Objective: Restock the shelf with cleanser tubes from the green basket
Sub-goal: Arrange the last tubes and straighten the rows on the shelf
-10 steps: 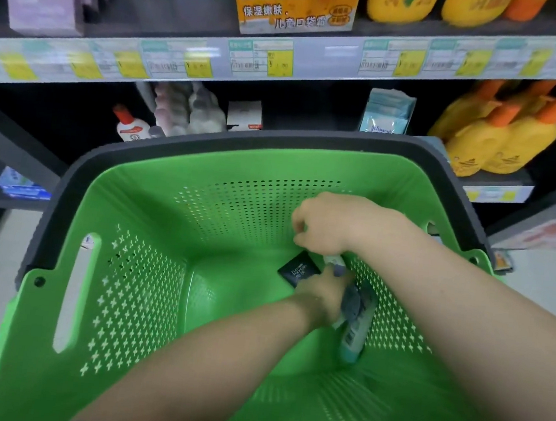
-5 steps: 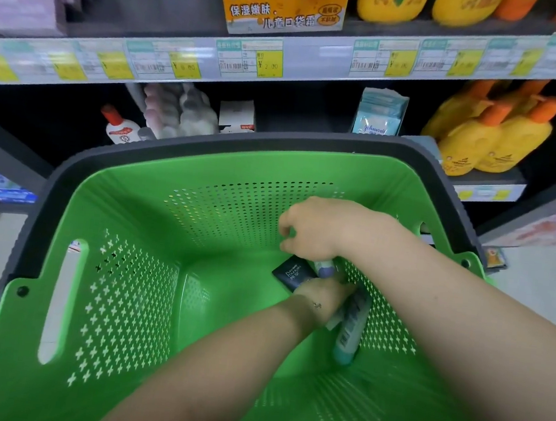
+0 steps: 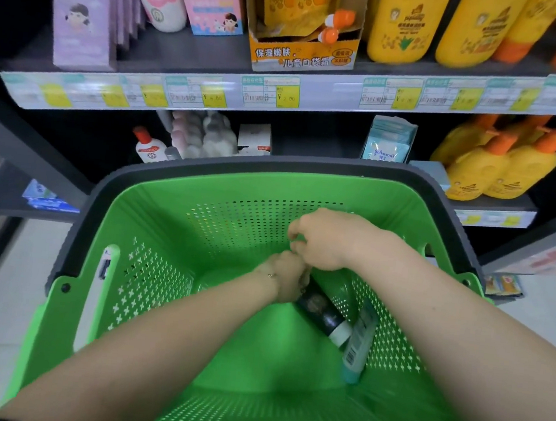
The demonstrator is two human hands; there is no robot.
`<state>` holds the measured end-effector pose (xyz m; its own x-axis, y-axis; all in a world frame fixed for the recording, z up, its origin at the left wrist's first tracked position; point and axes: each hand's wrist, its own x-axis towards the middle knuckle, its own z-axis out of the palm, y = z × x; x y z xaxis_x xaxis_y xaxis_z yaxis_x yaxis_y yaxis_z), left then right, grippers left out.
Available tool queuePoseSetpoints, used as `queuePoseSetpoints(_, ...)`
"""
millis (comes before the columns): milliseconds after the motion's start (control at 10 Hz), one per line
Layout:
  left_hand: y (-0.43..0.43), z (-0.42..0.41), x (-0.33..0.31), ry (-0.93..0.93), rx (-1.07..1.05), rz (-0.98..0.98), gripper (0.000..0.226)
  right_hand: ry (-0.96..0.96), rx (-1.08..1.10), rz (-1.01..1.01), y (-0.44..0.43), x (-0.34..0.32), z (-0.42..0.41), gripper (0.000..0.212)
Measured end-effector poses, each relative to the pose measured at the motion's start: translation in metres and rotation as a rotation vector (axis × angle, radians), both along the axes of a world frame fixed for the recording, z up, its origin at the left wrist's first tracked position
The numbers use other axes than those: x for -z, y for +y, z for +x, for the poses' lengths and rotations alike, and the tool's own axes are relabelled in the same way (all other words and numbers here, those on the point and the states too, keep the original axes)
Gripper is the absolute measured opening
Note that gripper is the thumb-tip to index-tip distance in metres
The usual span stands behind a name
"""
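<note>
The green basket [image 3: 149,265] with its dark grey rim fills the lower half of the view, and both my hands are inside it. My left hand [image 3: 289,276] is closed around the upper end of a black cleanser tube [image 3: 320,307], whose white cap points back toward me. A grey-teal tube [image 3: 359,342] lies beside it against the basket's right wall. My right hand [image 3: 323,240] hovers just above the left with its fingers curled; what is under its palm is hidden. The shelf [image 3: 315,93] stands right behind the basket.
The upper shelf holds purple boxes [image 3: 80,26], a pink-and-white bottle, an orange carton of pouches [image 3: 302,53] and yellow bottles [image 3: 400,22]. The lower shelf has small white bottles [image 3: 148,148], blue sachets [image 3: 386,142] and yellow pump bottles [image 3: 498,163], with a dark gap between them.
The black tube has turned so its capped end faces me. My left hand moved up onto it, and my right hand lifted slightly. The view shifted closer to the shelf.
</note>
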<state>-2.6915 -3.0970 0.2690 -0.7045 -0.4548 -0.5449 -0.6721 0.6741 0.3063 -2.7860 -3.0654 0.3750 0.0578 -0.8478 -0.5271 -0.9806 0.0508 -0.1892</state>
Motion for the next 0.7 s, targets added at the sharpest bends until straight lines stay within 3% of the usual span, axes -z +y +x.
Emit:
queuePoseSetpoints(100,-0.019,0.016,0.003,0.004,-0.074,0.073,0.016,-0.013,0.004,0.000,0.000,-0.004,0.000,0.030)
queuePoseSetpoints(200,-0.030,0.028,-0.010,0.055,-0.143,0.198,0.025,-0.015,0.005,0.009,0.002,-0.005,0.001,0.032)
queuePoseSetpoints(300,-0.038,0.040,-0.031,0.099,-0.143,0.180,0.057,0.003,0.000,0.049,0.003,-0.002,0.001,0.033)
queuePoseSetpoints(400,-0.040,0.046,-0.047,0.139,-0.109,0.205,0.062,0.010,-0.015,0.102,0.005,0.004,0.001,0.036)
queuePoseSetpoints(700,-0.044,0.059,-0.118,0.312,-0.081,0.184,0.055,-0.188,0.054,0.134,0.011,0.012,0.004,0.057)
